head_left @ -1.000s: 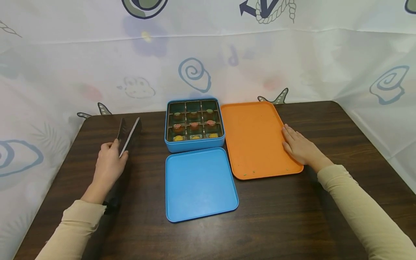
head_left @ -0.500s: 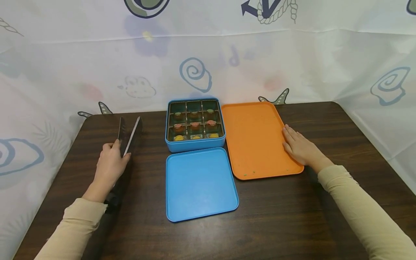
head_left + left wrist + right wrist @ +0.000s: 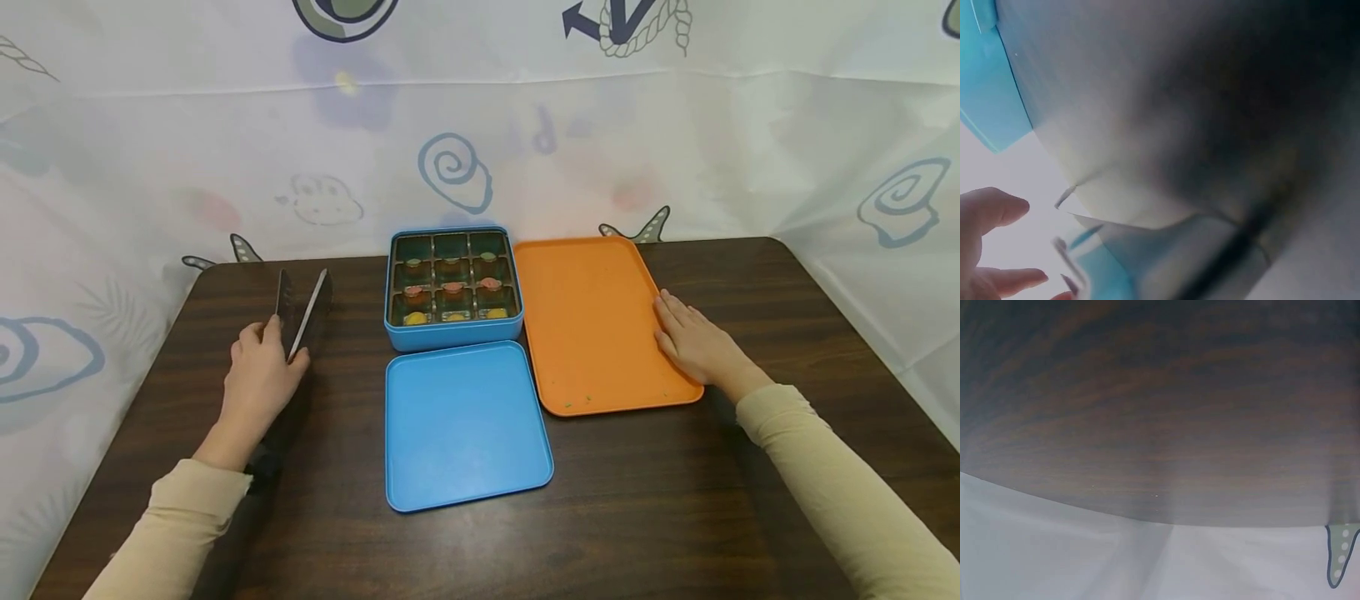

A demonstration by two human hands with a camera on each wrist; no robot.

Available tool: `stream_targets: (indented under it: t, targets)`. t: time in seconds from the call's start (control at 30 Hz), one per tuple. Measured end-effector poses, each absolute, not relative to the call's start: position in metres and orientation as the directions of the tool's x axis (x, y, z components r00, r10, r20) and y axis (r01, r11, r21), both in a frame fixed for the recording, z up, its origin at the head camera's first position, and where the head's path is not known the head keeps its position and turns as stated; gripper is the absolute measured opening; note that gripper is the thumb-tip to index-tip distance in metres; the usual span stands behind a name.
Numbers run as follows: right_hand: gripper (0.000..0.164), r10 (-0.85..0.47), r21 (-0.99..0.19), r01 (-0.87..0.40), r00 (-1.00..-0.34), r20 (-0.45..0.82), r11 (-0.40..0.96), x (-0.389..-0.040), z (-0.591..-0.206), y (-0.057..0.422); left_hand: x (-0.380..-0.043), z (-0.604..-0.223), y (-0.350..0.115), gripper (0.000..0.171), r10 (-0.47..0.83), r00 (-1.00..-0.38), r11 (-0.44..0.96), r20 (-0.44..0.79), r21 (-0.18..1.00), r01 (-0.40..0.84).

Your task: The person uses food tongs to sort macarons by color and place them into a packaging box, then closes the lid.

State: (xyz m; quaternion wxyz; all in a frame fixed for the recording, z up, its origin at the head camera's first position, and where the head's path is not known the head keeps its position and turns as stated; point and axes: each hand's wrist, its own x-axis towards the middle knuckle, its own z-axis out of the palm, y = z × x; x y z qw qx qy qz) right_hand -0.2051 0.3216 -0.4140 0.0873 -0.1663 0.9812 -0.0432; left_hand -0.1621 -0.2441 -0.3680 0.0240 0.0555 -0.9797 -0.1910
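Observation:
In the head view, my left hand (image 3: 258, 371) is around the near end of a pair of tongs (image 3: 307, 317) at the left of the table. The two arms of the tongs stand spread apart and point to the back. In the left wrist view, the thumb (image 3: 997, 209) is extended and apart from the forefinger (image 3: 1016, 281), with nothing pinched between them. My right hand (image 3: 697, 342) lies with straight fingers against the right edge of an orange tray (image 3: 600, 325). The right wrist view shows only tabletop and backdrop.
A blue box (image 3: 453, 336) with a dark divided insert stands at the back centre, holding small yellow, pink and green pieces. In front of it lies a flat blue lid (image 3: 465, 433). A patterned white cloth (image 3: 525, 183) hangs behind the dark wooden table (image 3: 637, 517).
My left thumb has moved slightly to the right, away from the fingers, so the hand is a little wider. My right hand and the tray have stayed put.

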Motion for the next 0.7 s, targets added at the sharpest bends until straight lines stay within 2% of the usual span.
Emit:
stream_targets:
  t: [0.1, 0.2, 0.4, 0.5, 0.7]
  targets:
    - [0.064, -0.324, -0.106, -0.310, -0.932, -0.161, 0.945, -0.204, -0.414, 0.321, -0.158, -0.365, -0.240, 0.062, -0.068, -0.992, 0.932, 0.110, 0.361, -0.024]
    - [0.064, -0.321, -0.092, -0.310, -0.933, -0.161, 0.946, -0.202, -0.413, 0.320, -0.153, -0.363, -0.234, 0.054, 0.038, -0.981, 0.934, 0.190, 0.342, 0.102]
    - [0.063, -0.335, -0.048, -0.331, -0.932, -0.141, 0.942, -0.200, -0.409, 0.316, -0.143, -0.361, -0.219, 0.041, 0.275, -0.944, 0.871, 0.185, 0.368, 0.326]
    - [0.063, -0.332, -0.029, -0.331, -0.934, -0.131, 0.943, -0.198, -0.406, 0.316, -0.136, -0.363, -0.211, 0.039, 0.378, -0.908, 0.843, 0.181, 0.338, 0.419]
    - [0.064, -0.339, -0.080, -0.331, -0.931, -0.134, 0.940, -0.196, -0.400, 0.313, -0.125, -0.370, -0.201, 0.039, 0.570, -0.792, 0.774, 0.219, 0.180, 0.607]
